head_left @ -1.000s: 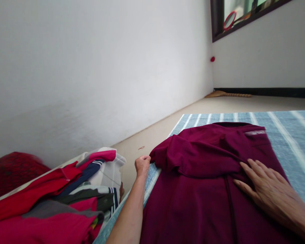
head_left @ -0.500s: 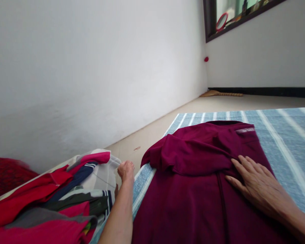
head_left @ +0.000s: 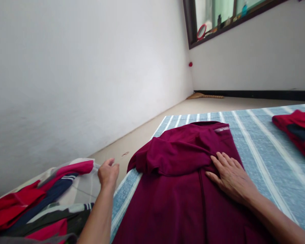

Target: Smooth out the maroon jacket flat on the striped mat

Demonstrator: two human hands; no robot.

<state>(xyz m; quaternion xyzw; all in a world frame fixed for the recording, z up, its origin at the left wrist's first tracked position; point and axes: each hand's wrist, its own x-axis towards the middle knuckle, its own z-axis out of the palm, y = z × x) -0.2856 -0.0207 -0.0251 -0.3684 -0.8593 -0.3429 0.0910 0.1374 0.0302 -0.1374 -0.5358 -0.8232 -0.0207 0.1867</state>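
Note:
A maroon garment (head_left: 183, 189) lies spread on a blue striped mat (head_left: 266, 149), one sleeve folded across its chest. My right hand (head_left: 231, 178) rests flat on the garment, fingers apart, pressing just below the folded sleeve. My left hand (head_left: 108, 173) hovers off the mat's left edge, loosely curled and holding nothing, between the garment's sleeve end and a heap of clothes (head_left: 43, 200).
The heap of red, navy and white clothes fills the lower left. A folded red garment (head_left: 298, 130) lies on the mat at far right. A white wall runs along the left; a broom (head_left: 205, 96) lies by the far wall under a window (head_left: 218, 17).
My left hand let go of the sleeve end and drew back left toward the clothes heap. The view swung right, bringing the red folded garment into sight. My right hand stays on the maroon garment.

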